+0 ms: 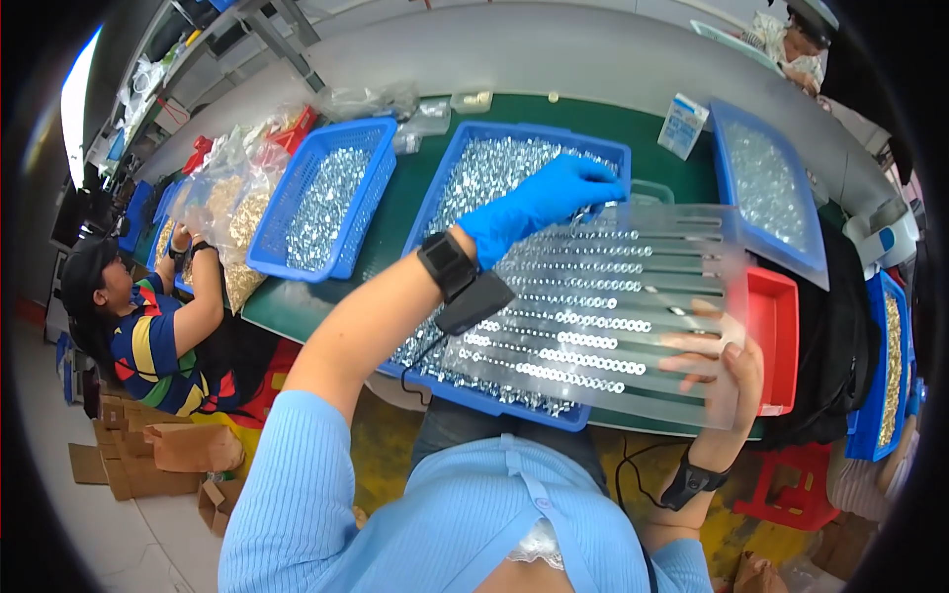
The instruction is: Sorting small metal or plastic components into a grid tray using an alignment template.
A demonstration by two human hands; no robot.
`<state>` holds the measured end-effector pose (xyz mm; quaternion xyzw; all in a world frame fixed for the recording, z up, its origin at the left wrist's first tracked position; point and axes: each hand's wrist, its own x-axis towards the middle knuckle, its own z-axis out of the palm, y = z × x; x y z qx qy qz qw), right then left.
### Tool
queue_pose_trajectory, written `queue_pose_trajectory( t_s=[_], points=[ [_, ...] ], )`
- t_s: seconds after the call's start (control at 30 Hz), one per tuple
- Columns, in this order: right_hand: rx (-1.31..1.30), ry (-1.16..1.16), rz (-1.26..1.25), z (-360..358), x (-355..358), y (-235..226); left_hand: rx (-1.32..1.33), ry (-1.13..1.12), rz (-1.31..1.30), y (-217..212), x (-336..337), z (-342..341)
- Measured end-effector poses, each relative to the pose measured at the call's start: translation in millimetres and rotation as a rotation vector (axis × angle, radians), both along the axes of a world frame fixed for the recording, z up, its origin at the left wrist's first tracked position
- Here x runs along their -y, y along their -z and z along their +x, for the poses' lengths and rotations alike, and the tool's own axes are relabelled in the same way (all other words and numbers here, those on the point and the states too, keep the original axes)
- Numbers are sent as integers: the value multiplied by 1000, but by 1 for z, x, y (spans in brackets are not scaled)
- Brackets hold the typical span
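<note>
My right hand (727, 366) grips the right end of a clear plastic slotted board (682, 395), its fingers showing through the sheet. Rows of small shiny ring-shaped metal pieces (583, 371) sit along the board's slots. In a blue glove, my left hand (554, 198) is closed at the board's far edge, fingertips bent together; what they hold is too small to make out. Under the board stands a large blue basket (583, 136) filled with small silvery metal parts (494, 168). The board hides part of this basket.
A second blue basket (386, 148) of metal parts stands to the left on the green table (425, 173). At right are a red bin (781, 341) and a plastic-covered blue tray (727, 168). A co-worker (148, 326) handles bagged parts at far left.
</note>
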<state>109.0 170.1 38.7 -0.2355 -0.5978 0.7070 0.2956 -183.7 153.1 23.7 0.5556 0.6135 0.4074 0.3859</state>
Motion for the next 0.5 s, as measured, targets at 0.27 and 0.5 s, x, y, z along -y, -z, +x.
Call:
queue_pose_trajectory(
  t_s=[0.27,0.5],
  points=[
    [-24,-65,-51,3,1,-3,1028,-413,155,0,-23,39],
    [-34,-65,-51,3,3,-7,1180,-482,275,11,-20,17]
  ],
)
